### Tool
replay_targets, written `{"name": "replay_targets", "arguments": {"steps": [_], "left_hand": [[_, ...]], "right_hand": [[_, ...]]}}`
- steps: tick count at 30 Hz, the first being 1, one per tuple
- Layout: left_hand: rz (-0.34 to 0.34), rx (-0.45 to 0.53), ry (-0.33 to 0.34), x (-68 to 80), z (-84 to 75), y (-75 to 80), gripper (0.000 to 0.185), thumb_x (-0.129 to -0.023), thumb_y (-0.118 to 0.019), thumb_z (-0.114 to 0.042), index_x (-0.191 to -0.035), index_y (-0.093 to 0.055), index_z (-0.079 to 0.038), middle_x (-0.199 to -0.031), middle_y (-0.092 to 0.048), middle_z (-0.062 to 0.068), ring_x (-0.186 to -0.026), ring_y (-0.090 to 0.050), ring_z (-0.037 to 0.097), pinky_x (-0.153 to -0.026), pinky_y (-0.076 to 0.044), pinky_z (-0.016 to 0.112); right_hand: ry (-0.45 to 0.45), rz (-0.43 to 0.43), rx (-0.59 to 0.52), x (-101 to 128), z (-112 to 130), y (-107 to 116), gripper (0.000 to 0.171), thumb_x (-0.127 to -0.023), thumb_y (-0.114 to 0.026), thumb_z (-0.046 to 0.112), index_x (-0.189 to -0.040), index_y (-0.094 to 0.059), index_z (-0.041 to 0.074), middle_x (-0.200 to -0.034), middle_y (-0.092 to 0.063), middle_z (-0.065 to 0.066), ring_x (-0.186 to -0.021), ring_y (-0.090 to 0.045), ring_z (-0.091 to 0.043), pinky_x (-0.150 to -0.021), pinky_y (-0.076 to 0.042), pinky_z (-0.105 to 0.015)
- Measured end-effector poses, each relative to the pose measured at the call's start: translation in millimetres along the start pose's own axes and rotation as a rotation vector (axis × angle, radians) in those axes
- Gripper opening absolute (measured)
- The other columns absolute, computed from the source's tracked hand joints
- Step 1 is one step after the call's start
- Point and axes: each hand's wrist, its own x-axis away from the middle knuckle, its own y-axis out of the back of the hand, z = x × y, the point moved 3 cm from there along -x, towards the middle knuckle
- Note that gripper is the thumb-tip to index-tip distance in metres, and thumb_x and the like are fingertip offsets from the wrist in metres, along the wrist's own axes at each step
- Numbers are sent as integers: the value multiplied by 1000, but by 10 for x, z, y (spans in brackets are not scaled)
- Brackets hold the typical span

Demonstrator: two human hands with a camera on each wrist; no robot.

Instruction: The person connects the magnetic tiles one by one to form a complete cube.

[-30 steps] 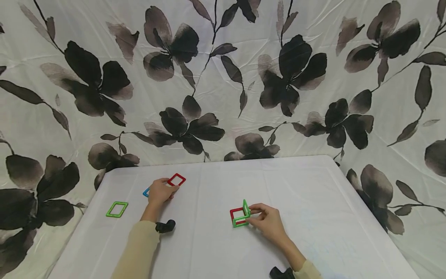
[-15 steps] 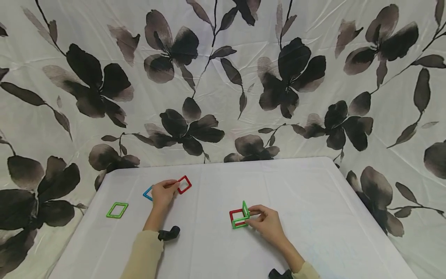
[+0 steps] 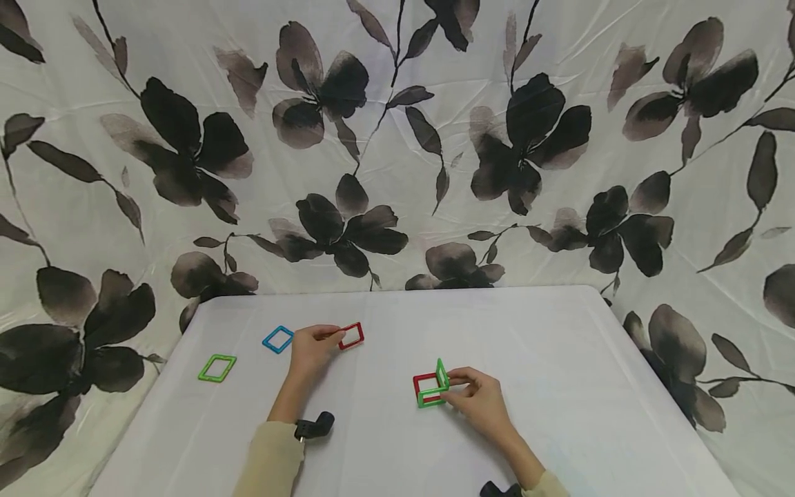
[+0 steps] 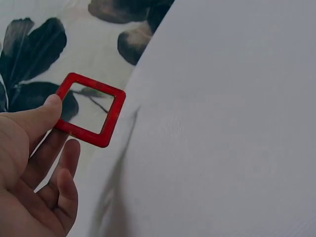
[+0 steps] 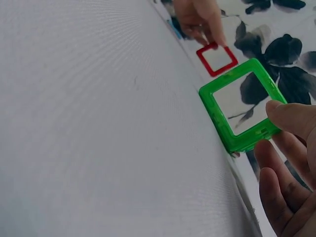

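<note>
While the left hand (image 3: 312, 348) pinches a red frame (image 3: 352, 336) at centre, the right hand (image 3: 477, 399) grips a standing green frame (image 3: 442, 373).

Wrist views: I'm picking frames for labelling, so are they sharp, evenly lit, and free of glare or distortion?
Left wrist view: red square plastic frame sharp, soft shadow beside it on the white table, no glare. Right wrist view: upright green square plastic frame crisp, near tabletop blurred. Head view: even light, wide-angle bowing at the edges.
</note>
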Motion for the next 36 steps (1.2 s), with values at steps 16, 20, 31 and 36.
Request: {"name": "replay_targets", "arguments": {"steps": [16,20,31,36], "left_hand": [[134,78,-64,315,-319,-411,12,-80,-81,-16,-89,-77,-8,-85,-71,2,-75,-64,19,-61,-49,28],[193,74,-96,357,-349,-507,11,-80,-81,-15,-88,-77,-8,-84,-72,1,-74,-64,17,-59,-48,28],[259,31,-149,412,-403,-658,11,-80,-82,-18,-86,-77,-10,-78,-71,-1,-70,-62,16,-56,-48,28],[301,29,-139,476,-400,-726,12,-79,-82,-17,-86,-77,-9,-79,-71,0,-70,-63,16,-56,-49,29]], "right_hand": [[4,-9,-14,-13,7,1,31,-75,-83,5,-103,-70,6,-91,-70,-7,-57,-63,-16,-48,-48,-26],[-21,1,0,8,48,-27,32,-76,-82,1,-105,-69,1,-92,-70,-11,-58,-64,-21,-49,-48,-25],[6,21,-2,67,391,-2,30,-78,-78,-4,-105,-67,-5,-94,-69,-18,-61,-65,-30,-52,-50,-26],[-10,26,-11,83,368,0,30,-78,-78,-3,-105,-67,-6,-94,-69,-18,-62,-65,-33,-52,-50,-25]]}}
